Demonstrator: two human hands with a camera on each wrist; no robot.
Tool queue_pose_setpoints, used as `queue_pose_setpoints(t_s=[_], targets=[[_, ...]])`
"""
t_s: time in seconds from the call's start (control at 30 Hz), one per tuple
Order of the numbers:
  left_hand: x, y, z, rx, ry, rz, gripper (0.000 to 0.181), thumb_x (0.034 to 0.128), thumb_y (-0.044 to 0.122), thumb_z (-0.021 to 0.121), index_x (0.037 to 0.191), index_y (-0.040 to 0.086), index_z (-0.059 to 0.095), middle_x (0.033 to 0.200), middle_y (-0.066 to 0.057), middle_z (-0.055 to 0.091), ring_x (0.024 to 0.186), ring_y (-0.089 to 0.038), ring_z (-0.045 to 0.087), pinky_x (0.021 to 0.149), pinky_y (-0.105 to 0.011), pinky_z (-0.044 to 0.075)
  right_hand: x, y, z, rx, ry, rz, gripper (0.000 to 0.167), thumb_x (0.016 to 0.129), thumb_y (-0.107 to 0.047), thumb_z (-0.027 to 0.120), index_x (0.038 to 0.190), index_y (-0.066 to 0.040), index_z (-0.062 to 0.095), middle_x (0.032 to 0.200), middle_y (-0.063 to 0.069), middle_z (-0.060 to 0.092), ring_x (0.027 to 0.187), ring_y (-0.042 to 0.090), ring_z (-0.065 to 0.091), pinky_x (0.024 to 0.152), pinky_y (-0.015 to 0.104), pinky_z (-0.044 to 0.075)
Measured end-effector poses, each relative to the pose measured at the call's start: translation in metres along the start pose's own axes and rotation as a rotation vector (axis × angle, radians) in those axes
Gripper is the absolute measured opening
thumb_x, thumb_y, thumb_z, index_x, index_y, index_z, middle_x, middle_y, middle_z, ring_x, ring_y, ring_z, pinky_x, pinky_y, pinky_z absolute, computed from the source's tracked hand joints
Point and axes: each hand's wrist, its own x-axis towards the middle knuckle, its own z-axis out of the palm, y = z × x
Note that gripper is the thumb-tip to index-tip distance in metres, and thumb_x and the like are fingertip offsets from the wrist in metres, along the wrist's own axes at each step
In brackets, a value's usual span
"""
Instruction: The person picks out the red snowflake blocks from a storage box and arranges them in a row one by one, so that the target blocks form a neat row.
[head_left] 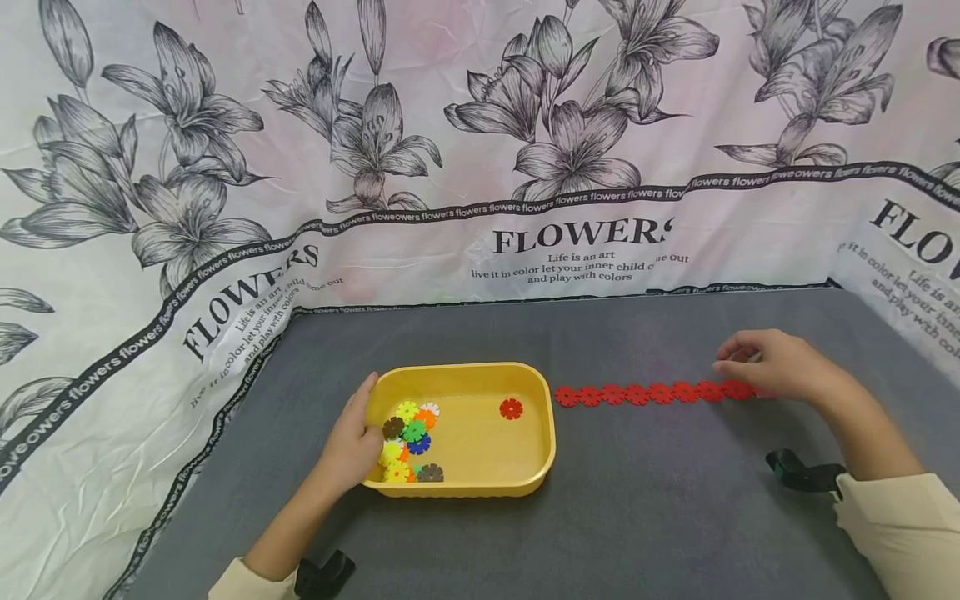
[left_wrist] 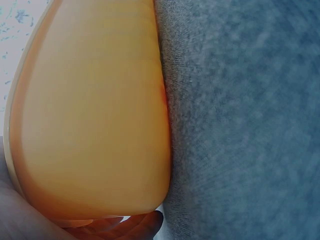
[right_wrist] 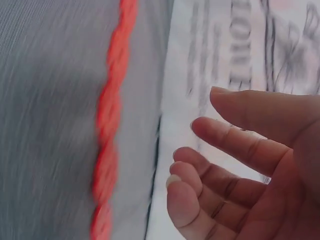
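A yellow plastic tray [head_left: 465, 490] stands on the grey cloth. My left hand [head_left: 352, 442] grips its left end, thumb over the rim; in the left wrist view the fingers curl beneath the tray's end. Inside lie several small notched discs [head_left: 414, 431] in yellow, green, orange, blue, white and brown, bunched at the left, and one red disc [head_left: 512, 408] apart at the right. A chain of red notched discs [head_left: 636, 394] runs rightward from the tray. Over its right end hovers my right hand [head_left: 780, 364], fingers loosely bent and apart, with nothing between them in the right wrist view.
The grey cloth [head_left: 637, 533] covers the table. Behind it hangs a white fabric [head_left: 420, 275] with printed flowers and lettering. Black wrist straps show at my left wrist [head_left: 326, 575] and right wrist [head_left: 806, 473].
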Motion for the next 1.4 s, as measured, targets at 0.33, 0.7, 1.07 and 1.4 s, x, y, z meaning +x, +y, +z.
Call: queue_pose_setpoints(t_s=[0.33, 0.7, 1.07, 1.4], targets=[[0.000, -0.001, 0.001, -0.009, 0.004, -0.008, 0.075, 0.0884, -0.009, 0.038, 0.159, 0.000, 0.015, 0.161, -0.026, 0.018, 0.141, -0.043, 0.029, 0.112, -0.060, 0.024, 0.013, -0.105, 0.038, 0.015, 0.052, -0.338, 0.010, 0.090, -0.009, 0.073, 0.098, -0.005, 0.074, 0.093, -0.001, 0.067, 0.080, 0.016, 0.061, 0.064, 0.034, 0.051], [0.000, -0.001, -0.002, -0.018, 0.004, 0.002, 0.075, 0.0881, -0.009, 0.037, 0.159, 0.000, 0.014, 0.161, -0.027, 0.016, 0.140, -0.043, 0.028, 0.112, -0.060, 0.023, 0.030, -0.201, 0.102, -0.180, 0.027, -0.739, 0.010, 0.086, 0.001, 0.073, 0.093, -0.007, 0.074, 0.094, 0.004, 0.067, 0.082, 0.018, 0.062, 0.075, 0.031, 0.055], [0.002, 0.000, 0.000, -0.020, 0.007, 0.029, 0.074, 0.0880, -0.010, 0.037, 0.158, -0.003, 0.015, 0.160, -0.028, 0.018, 0.139, -0.043, 0.029, 0.113, -0.059, 0.022, 0.059, -0.222, 0.138, -0.467, -0.133, -0.544, 0.023, 0.089, 0.004, 0.065, 0.073, -0.010, 0.057, 0.064, 0.000, 0.044, 0.062, 0.016, 0.043, 0.056, 0.028, 0.042], [0.001, 0.000, 0.001, -0.012, -0.004, 0.000, 0.075, 0.0882, -0.009, 0.037, 0.159, 0.000, 0.015, 0.161, -0.026, 0.016, 0.142, -0.042, 0.026, 0.113, -0.059, 0.023, 0.068, -0.223, 0.142, -0.386, -0.190, -0.505, 0.029, 0.086, -0.002, 0.072, 0.069, -0.014, 0.051, 0.062, -0.002, 0.046, 0.061, 0.016, 0.045, 0.056, 0.027, 0.038]])
